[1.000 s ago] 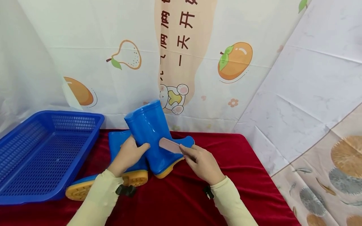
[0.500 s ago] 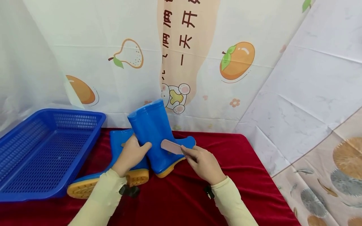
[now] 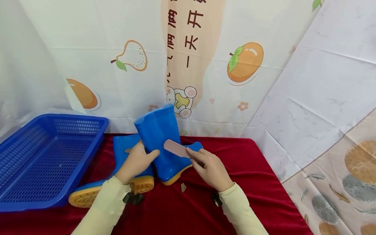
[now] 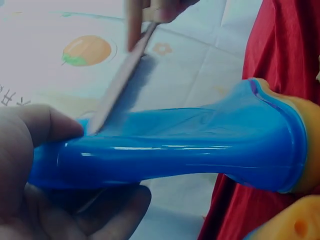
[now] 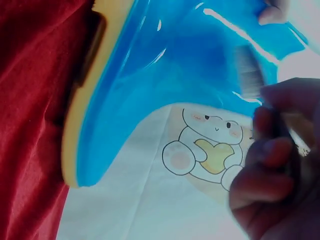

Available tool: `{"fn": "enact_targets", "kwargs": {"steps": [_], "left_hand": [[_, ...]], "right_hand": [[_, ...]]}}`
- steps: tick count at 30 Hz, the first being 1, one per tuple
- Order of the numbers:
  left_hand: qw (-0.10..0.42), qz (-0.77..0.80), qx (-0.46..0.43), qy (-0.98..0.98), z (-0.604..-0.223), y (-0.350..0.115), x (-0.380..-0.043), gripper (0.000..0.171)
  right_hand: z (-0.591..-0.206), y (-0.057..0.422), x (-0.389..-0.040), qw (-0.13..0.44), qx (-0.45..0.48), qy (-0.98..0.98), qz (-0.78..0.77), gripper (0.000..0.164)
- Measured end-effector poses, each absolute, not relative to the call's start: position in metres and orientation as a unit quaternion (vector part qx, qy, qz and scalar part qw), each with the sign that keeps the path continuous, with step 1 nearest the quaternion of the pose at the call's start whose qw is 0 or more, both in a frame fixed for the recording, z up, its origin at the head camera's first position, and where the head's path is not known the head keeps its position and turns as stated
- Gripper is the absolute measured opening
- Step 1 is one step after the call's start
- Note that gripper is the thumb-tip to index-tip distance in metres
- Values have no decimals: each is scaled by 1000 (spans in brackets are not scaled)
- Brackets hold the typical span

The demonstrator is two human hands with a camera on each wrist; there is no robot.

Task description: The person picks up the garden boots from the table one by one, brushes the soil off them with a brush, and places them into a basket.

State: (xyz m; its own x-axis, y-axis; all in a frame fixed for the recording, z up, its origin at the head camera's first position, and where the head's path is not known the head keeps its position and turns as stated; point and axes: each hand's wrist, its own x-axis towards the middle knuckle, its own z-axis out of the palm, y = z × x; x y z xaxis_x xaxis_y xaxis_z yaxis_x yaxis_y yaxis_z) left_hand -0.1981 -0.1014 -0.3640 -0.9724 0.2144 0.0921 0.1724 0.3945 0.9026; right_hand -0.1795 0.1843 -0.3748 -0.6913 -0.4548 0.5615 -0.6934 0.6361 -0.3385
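My left hand (image 3: 137, 160) grips a shiny blue rain boot (image 3: 160, 133) with a yellow sole by its shaft, thumb on the near side. The boot is tilted, its toe pointing right. In my right hand (image 3: 211, 169) I hold a flat brush with a pinkish back (image 3: 175, 148) by its end, the head over the boot's shaft. Grey bristles (image 5: 248, 72) show blurred against the blue surface in the right wrist view. A second blue boot (image 3: 119, 148) lies behind my left hand, its yellow sole towards me and a brown patch on its shaft.
A blue perforated plastic basket (image 3: 101, 130) stands at the left. Red velvet cloth (image 3: 249, 182) covers the table. A small brown fragment (image 3: 183, 187) lies on it below the boot. A printed white curtain (image 3: 205, 114) hangs close behind.
The brush has shifted slightly up and left along the boot. The boot has moved a little to the right. A brown fragment now shows on the cloth below it.
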Motion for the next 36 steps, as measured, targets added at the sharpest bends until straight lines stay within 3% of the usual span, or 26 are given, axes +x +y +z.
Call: {"fn": "enact_targets", "kwargs": {"steps": [6,16,21,26,31,36], "left_hand": [[4,550,166,819,-368,-94,-195,73],[39,528,65,846,-361,-108,-202,73],[40,526,73,846,-364,-108,-203,74],[15,531,145,835,-367,-101,-199,71],[4,544,187,818,-369,-92,-195,71],[11,558,145,817,-365,-96,-195,73]], "right_hand": [[-376,181,-178,212,343,-873,274,46],[-382,191,-185,117,273,-918,264,42],[-381,192,-187,151,306,-896,285,42],[-376,186,-184,199,353,-858,316,46],[-375,182,-181,190,353,-857,325,50],[-381,185,-186,157,323,-886,294,45]]}}
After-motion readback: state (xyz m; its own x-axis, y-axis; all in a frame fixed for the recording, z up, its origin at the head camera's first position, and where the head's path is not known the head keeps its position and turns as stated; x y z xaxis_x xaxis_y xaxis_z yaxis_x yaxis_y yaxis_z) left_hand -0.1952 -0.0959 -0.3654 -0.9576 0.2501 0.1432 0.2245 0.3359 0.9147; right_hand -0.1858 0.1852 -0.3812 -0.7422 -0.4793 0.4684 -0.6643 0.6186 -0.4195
